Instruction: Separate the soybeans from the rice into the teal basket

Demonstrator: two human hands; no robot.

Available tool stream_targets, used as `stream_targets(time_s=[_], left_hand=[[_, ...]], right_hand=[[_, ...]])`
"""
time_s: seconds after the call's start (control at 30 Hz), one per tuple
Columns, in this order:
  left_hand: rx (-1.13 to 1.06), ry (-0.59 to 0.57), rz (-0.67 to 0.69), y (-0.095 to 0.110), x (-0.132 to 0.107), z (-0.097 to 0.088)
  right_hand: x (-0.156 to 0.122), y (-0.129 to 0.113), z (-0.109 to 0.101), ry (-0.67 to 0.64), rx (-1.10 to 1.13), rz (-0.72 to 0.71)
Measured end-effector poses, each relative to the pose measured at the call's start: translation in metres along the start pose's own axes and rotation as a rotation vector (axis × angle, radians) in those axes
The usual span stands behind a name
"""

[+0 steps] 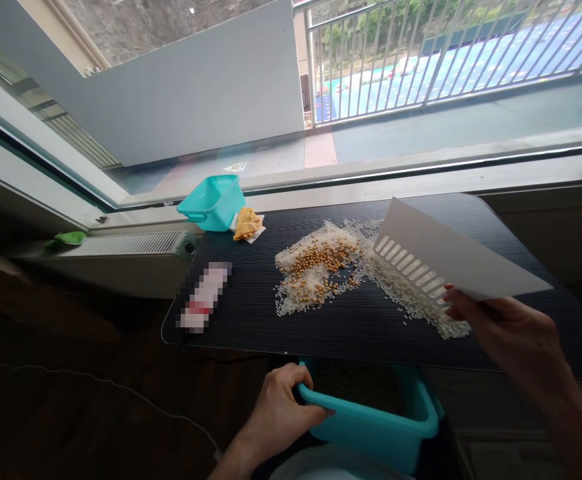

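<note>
My left hand (283,407) grips the rim of a teal plastic bin (365,423) below the table's front edge. Dark material lies inside the bin, too dim to make out. In my right hand (508,333) is a white sheet-like scraper (455,250) with a row of slots, tilted over the tabletop. Its slotted edge is close to a band of white rice (405,297); whether they touch I cannot tell. Left of that lies a pile of rice mixed with yellow soybeans (321,260).
A second teal bin (215,200) stands at the table's back left corner, beside a folded yellow cloth (248,224). A blurred-out pink and white item (205,297) lies at the left. Behind the dark table (251,327) are a window ledge and a radiator (131,244).
</note>
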State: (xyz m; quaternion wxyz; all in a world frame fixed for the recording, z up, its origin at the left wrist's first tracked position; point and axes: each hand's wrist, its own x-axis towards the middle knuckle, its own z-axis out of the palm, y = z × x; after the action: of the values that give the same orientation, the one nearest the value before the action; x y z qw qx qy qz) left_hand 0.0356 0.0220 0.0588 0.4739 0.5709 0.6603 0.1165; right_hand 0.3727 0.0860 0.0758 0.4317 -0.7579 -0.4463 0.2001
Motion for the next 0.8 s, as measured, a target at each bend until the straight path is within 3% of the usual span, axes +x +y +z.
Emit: stream_targets(time_s=[0.23,0.53,0.8], left_hand=[[-0.029,-0.031,-0.01,-0.001,0.0,-0.003],[-0.051,0.0,0.014,-0.009,-0.002,-0.008],[-0.077,0.024,0.006,-0.015,-0.002,-0.01]], right_hand=[[-0.013,-0.003,0.019,-0.114,-0.036,-0.143],[-0.013,0.002,0.044,-0.132,-0.143,-0.332],[-0.013,-0.002,0.065,-0.207,-0.11,-0.461]])
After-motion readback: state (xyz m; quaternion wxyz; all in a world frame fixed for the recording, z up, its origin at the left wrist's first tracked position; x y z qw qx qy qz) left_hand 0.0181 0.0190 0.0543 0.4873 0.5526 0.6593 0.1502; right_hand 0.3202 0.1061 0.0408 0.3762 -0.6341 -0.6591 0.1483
